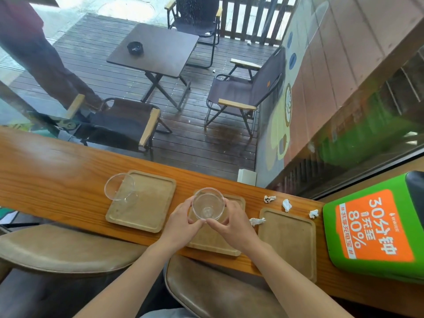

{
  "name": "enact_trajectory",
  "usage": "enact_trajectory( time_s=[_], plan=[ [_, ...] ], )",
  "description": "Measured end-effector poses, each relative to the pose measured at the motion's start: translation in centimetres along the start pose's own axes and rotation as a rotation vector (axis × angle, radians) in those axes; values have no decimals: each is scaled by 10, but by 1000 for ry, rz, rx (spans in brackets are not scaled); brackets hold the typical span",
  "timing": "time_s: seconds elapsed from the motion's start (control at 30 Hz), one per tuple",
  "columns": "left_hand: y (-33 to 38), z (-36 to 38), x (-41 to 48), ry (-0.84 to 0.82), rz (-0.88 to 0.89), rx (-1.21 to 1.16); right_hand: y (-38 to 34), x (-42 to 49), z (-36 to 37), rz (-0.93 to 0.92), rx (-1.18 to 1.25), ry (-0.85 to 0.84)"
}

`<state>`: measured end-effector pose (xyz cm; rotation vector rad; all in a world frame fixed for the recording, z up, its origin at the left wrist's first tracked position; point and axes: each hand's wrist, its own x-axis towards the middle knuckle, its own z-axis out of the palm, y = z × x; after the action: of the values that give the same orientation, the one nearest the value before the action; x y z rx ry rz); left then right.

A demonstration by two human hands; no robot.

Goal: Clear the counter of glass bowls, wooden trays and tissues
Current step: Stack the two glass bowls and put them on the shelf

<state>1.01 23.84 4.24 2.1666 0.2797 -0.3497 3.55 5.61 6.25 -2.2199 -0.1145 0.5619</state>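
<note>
A clear glass bowl (pixel 208 203) is held just above the middle wooden tray (pixel 212 242), gripped from both sides by my left hand (pixel 183 222) and my right hand (pixel 234 222). A second glass bowl (pixel 119 186) leans tilted on the far left corner of the left wooden tray (pixel 146 200). A third wooden tray (pixel 288 239) lies to the right with nothing on it. Several crumpled tissues lie on the wooden counter (pixel 57 171): one (pixel 269 198) beyond the middle tray, one (pixel 286 205), one (pixel 313 213), and one (pixel 257 221) at the right tray's left edge.
A green and orange box (pixel 376 230) stands at the counter's right end. Two padded stools (pixel 68 246) sit below the near edge. A window runs along the far edge, with a patio table and chairs outside.
</note>
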Motion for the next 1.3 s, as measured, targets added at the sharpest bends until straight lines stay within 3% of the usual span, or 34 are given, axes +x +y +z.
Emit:
enact_trajectory(
  time_s=[0.6, 1.3],
  plan=[
    [-7, 9, 6, -158, -52, 26, 18, 6, 16, 151, -96, -100],
    [0, 7, 11, -175, -120, 55, 20, 14, 14, 190, -28, -126]
  ],
)
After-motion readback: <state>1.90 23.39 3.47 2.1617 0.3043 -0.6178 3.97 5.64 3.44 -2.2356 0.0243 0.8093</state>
